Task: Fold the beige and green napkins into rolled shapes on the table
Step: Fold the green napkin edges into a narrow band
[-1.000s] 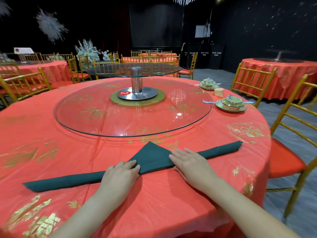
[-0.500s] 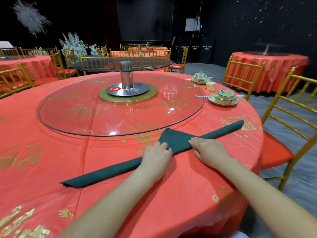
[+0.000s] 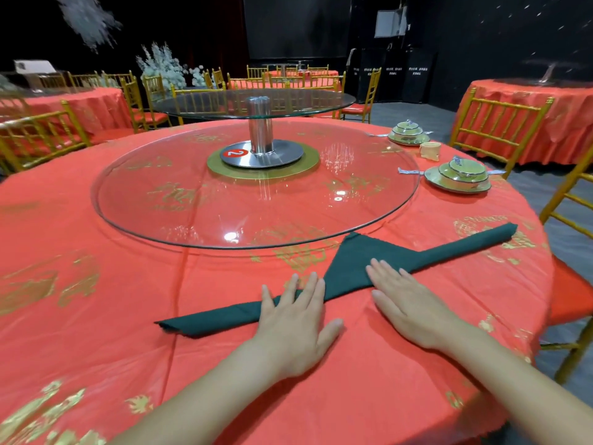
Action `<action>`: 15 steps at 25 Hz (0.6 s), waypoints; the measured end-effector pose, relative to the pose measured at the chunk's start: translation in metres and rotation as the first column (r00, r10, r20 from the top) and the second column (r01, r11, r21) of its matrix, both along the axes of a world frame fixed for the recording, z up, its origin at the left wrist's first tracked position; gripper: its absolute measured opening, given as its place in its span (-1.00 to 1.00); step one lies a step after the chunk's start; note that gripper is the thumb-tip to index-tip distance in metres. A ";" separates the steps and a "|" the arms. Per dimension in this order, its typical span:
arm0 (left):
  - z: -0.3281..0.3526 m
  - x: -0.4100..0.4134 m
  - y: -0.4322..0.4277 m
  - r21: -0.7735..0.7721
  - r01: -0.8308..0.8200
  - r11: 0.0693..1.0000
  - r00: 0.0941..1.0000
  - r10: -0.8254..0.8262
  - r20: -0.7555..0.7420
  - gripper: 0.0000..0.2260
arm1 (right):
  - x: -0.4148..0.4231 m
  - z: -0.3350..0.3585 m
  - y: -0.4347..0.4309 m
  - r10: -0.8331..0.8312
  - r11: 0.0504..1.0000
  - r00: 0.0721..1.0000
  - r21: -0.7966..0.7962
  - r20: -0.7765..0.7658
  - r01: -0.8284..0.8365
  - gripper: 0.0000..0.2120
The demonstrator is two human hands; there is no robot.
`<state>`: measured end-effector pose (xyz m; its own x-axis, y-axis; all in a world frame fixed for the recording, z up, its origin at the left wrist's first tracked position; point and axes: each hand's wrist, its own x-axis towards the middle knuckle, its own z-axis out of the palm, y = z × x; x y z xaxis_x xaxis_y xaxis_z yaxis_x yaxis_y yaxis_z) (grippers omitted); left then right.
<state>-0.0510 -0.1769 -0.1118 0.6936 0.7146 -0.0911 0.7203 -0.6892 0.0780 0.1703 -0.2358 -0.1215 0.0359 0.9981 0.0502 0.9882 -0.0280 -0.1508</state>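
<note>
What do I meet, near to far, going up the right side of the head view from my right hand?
right hand → green napkin → near dish set → beige napkin → far dish set

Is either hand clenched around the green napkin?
No, the left hand and right hand both lie flat with straight fingers on the green napkin.

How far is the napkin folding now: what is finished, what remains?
Done: the beige napkin looks already rolled and sits beside the dishes. In hand: the green napkin is a long rolled band with a flat triangular tip; the left hand and right hand rest flat on it. Left: rolling up that band.
</note>
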 end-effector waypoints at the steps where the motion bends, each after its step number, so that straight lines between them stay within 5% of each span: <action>1: 0.001 -0.015 -0.002 -0.017 -0.023 1.000 1.000 0.023 -0.007 -0.32 | 0.001 -0.001 0.000 0.007 1.000 1.000 -0.005 0.008 -0.007 0.16; 10: 0.011 -0.097 -0.007 -0.092 -0.208 0.974 0.978 0.205 -0.040 -0.23 | 0.004 0.003 -0.002 0.032 0.999 0.999 -0.029 -0.002 -0.032 -0.13; 15: 0.013 -0.094 -0.010 -0.035 -0.226 0.974 0.972 0.223 -0.073 -0.10 | 0.003 0.008 -0.004 0.025 0.999 1.000 -0.019 0.008 -0.025 0.07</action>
